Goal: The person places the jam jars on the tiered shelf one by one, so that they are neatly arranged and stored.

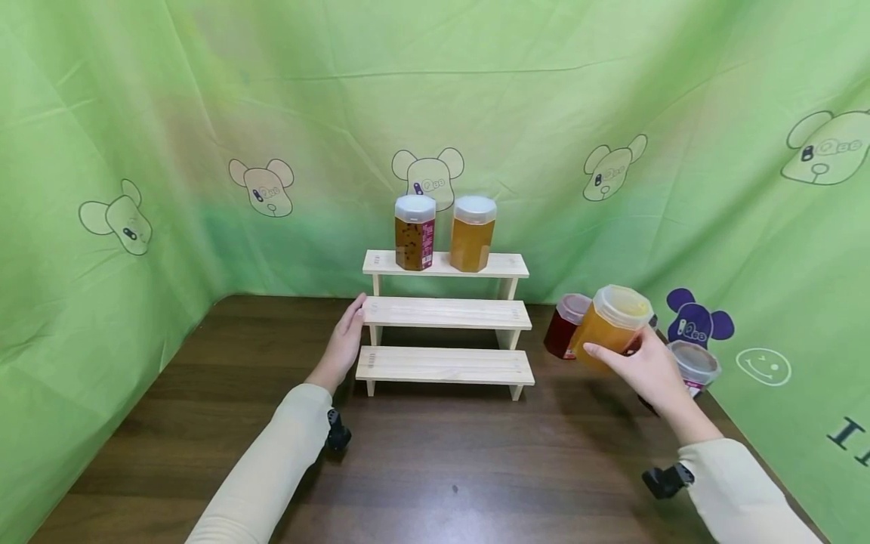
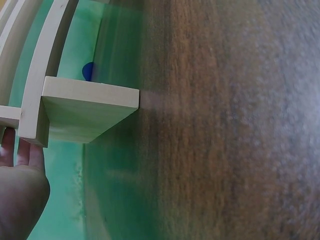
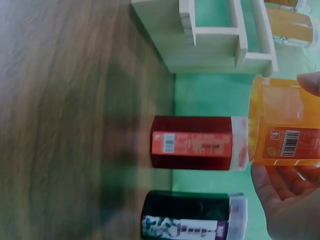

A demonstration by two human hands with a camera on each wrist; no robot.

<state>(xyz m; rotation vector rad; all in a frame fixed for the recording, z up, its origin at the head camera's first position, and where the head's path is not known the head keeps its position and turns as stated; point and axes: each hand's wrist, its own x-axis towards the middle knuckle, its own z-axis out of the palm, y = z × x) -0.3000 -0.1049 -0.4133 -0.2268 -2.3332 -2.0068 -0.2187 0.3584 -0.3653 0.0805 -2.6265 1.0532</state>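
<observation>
My right hand [image 1: 649, 370] grips a jar of orange-yellow preserve [image 1: 601, 332] with a whitish lid, tilted and raised above the table. In the right wrist view, its red barcode label [image 3: 291, 144] shows beside the fingers. My left hand [image 1: 343, 344] touches the left end of the middle board of a three-step wooden display rack [image 1: 445, 312], its fingers fairly straight. On the top step stand a jar with dark specks [image 1: 413, 234] and an amber jar [image 1: 472, 238]. Close to the held jar, a dark red jar [image 1: 563, 329] stands on the table.
Behind the right hand is another jar [image 1: 693, 364], partly hidden. A dark jar [image 3: 185, 215] with a patterned label appears in the right wrist view. Green cloth [image 1: 326, 113] with cartoon bear heads hangs round the dark wooden table [image 1: 435, 461].
</observation>
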